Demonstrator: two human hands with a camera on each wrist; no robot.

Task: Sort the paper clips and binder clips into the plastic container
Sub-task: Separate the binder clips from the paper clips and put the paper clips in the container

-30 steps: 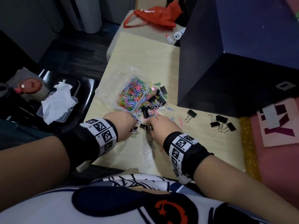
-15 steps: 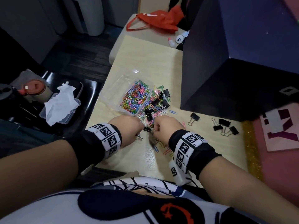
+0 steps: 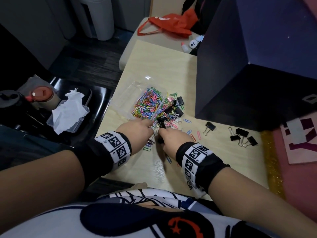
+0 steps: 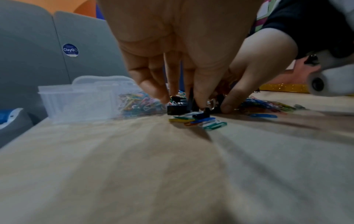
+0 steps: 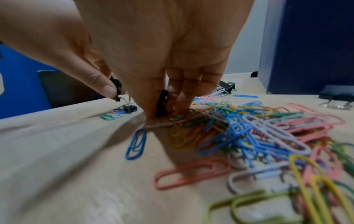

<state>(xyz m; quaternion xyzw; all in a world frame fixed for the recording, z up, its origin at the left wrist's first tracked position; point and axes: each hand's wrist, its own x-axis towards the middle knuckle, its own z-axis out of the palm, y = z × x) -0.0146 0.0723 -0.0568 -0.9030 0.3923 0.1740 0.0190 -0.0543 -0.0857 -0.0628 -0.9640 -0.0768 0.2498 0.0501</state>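
A clear plastic container (image 3: 137,93) on the pale table holds coloured paper clips (image 3: 147,103) in one compartment. A mixed pile of paper clips and black binder clips (image 3: 173,110) lies just right of it. My left hand (image 3: 151,130) and right hand (image 3: 161,135) meet at the pile's near edge. In the left wrist view my left hand (image 4: 184,100) pinches a black binder clip (image 4: 190,98) over loose paper clips (image 4: 201,121). In the right wrist view my right hand (image 5: 161,109) pinches another black binder clip (image 5: 162,101) upright on the table.
Loose binder clips lie to the right, one (image 3: 210,126) alone and several (image 3: 243,137) together. A big dark blue box (image 3: 248,74) stands at the back right. The table's left edge (image 3: 109,114) drops to a black tray with a tissue (image 3: 68,110).
Both hands have stayed together at the near edge of the pile, shifting only a little. The head view has tilted slightly.
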